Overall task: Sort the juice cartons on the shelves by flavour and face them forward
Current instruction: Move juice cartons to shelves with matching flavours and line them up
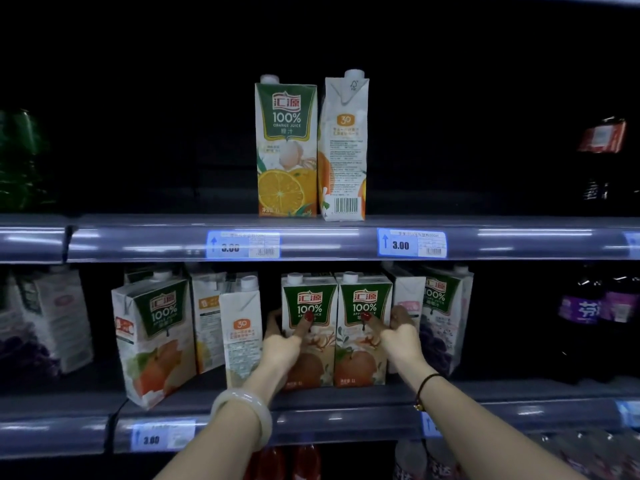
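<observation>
Two apple juice cartons stand side by side, faces forward, on the lower shelf [346, 400]. My left hand [281, 342] grips the left apple carton [313, 299], thumb on its front, fingers round its left edge. My right hand [398, 336] grips the right apple carton [360, 362] the same way from its right edge. On the upper shelf [346, 240] an orange juice carton [286, 147] faces forward; next to it a second orange carton [344, 150] shows its back with the barcode.
Left of my hands a carton [242, 337] shows its back, another turned carton [206, 320] stands behind it, and a tilted apple carton [152, 337] leans left. Grape cartons stand at right [445, 317] and far left [48, 320]. Dark bottles [595, 306] fill the right side.
</observation>
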`<state>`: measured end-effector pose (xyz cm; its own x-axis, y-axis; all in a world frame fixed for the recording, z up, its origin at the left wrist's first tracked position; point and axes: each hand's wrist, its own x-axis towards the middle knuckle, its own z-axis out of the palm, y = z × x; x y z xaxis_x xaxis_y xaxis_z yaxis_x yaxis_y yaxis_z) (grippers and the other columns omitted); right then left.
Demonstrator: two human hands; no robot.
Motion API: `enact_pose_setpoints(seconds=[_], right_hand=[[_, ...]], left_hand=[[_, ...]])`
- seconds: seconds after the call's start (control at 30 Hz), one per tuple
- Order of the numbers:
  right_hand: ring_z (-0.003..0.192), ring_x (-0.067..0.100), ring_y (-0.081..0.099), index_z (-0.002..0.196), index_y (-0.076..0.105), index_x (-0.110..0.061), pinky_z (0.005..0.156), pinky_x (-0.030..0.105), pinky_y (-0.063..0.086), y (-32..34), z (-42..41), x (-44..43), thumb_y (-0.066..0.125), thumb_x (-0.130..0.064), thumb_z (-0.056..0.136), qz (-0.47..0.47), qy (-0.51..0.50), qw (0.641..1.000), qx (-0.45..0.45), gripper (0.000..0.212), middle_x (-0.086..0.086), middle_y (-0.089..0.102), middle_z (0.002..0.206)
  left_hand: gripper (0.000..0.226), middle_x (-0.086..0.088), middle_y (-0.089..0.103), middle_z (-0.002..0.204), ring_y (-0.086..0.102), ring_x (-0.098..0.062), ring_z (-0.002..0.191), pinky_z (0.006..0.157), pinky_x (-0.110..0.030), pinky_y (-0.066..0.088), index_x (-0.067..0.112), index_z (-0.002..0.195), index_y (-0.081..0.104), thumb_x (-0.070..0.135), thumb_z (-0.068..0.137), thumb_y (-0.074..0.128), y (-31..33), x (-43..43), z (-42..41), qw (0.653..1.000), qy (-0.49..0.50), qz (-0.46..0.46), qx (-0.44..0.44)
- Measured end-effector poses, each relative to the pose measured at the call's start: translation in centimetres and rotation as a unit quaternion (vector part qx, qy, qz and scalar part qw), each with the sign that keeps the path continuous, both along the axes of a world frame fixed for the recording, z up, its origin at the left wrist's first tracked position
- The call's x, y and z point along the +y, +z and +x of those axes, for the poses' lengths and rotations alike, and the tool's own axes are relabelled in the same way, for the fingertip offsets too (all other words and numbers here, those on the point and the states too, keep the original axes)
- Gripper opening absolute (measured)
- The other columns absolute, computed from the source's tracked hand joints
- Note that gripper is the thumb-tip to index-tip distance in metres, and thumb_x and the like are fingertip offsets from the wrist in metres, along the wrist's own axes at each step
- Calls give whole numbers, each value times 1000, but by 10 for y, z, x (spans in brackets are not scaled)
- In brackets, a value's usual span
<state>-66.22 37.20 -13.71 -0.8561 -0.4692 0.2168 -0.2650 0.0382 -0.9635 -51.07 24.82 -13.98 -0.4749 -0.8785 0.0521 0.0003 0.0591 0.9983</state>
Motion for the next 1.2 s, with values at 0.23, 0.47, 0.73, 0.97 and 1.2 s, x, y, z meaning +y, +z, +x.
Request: enact_pose_setpoints(seconds=[0.23, 0.47, 0.73, 0.97, 1.2], right_hand=[[84, 18, 59, 108, 66, -5, 84, 33, 48, -4, -5, -3, 79, -22, 75, -51, -23, 997, -60, 40, -9, 65, 79], [84, 29, 67, 91, 72, -2, 80, 46, 56, -4, 6, 9, 69, -5, 79, -32, -65, 997, -33, 13, 11, 72, 88], [62, 15, 60, 73, 71, -8, 58, 27, 47, 17, 37, 55, 75, -15, 78, -104, -28, 994, -1, 10, 6, 72, 69], [74, 24, 68, 80, 73, -12, 69, 37, 56, 43, 75, 89, 73, -10, 80, -99, -26, 995, -8, 1, 10, 74, 78], [67, 21, 55, 84, 66, 13, 62, 33, 47, 85, 121, 114, 75, -16, 79, -80, -32, 996, -15, 30, 36, 65, 86]], left_hand=[[69, -9, 65, 118, 62, -12, 78, 57, -23, 51, 24, 139, 37, 35, 80, 71, -4, -11, 3, 999, -16, -41, -3], [42, -1, 65, 90, 62, -5, 72, 49, -14, 49, 26, 108, 42, 17, 81, 73, -2, -6, 12, 997, -25, -75, 24], [56, 3, 65, 96, 66, -13, 86, 60, -21, 54, 23, 116, 41, 28, 74, 78, 11, 18, 26, 994, -63, -88, 36], [34, 8, 67, 94, 67, -8, 84, 59, -23, 56, 31, 93, 52, 19, 75, 78, 30, 43, 58, 988, -87, -112, 60], [35, 5, 67, 100, 67, -18, 93, 72, -34, 58, 35, 96, 51, 20, 76, 76, 76, 64, 104, 990, -111, -80, 43]])
